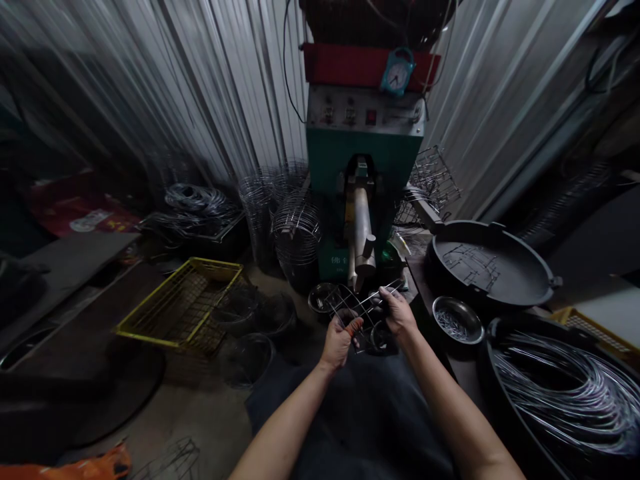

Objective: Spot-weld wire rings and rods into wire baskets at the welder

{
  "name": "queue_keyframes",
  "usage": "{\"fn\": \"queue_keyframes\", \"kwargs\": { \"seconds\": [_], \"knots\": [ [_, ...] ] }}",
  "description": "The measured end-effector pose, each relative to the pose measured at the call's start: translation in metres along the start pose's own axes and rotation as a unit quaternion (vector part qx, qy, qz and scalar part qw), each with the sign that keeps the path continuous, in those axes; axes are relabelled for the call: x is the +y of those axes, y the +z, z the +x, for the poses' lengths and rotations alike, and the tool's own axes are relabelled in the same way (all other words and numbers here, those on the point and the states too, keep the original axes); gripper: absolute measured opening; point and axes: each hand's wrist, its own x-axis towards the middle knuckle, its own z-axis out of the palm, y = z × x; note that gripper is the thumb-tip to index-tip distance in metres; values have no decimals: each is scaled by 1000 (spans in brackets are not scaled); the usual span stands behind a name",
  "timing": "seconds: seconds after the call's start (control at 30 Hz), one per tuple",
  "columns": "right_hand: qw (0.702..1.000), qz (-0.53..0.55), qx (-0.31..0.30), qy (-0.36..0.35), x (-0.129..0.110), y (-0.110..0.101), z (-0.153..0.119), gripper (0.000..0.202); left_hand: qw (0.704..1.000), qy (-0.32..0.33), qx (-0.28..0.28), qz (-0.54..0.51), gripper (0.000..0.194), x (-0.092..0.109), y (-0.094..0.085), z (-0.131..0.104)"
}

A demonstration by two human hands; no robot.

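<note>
From where I'm standing, the person is sitting in front of a green bench machine [395, 150] and holding a wire frame [371, 307] just below the tip of its metal arm [362, 217]. The left hand [338, 339] is closing its thumb and fingers on the near left part of the frame, an orange wrap showing at the fingertips; the right hand [399, 313] is pinching the far right side between thumb and fingers. The frame is hanging between them over dark bowls, tilting a little, and I can't tell whether any wire is touching the arm's tip. With both grips sitting near the edges, I'd say the thin bars could be twisting or slipping if one hand pulls harder than the other. The fingers are working close to that tip, so a careless lift could be knocking a knuckle or bending a bar against it. Below, a small bowl [311, 301] is lying close to the frame's left corner, and a low swing might be catching its rim. To the right, a steel bowl [481, 335] is holding short metal pieces [451, 325]; a wandering right elbow or forearm could be tipping it and scattering them.
</note>
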Motion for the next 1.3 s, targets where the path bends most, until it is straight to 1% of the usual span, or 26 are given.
{"fn": "queue_keyframes", "kwargs": {
  "seconds": [0.37,0.43,0.6,0.7,1.0,1.17,1.3],
  "knots": [
    [999,22,-29,-8,-1,5,14,35,1000,22,5,6,34,-2,1,11],
    [1000,19,-21,-6,-2,6,15,34,1000,23,7,5,34,-3,2,13],
    [1000,-1,24,6,-5,12,16,30,1000,23,20,-2,34,-3,3,18],
    [999,-5,31,7,-6,14,17,27,999,24,25,-11,35,-3,4,20],
    [1000,2,10,0,-3,13,25,27,999,25,29,-36,37,-5,4,24],
    [1000,-2,13,-1,1,10,27,29,999,21,35,-27,37,-4,3,24],
    [1000,-8,-11,-9,1,7,27,30,999,14,27,-19,37,-2,1,25]
  ]
}}
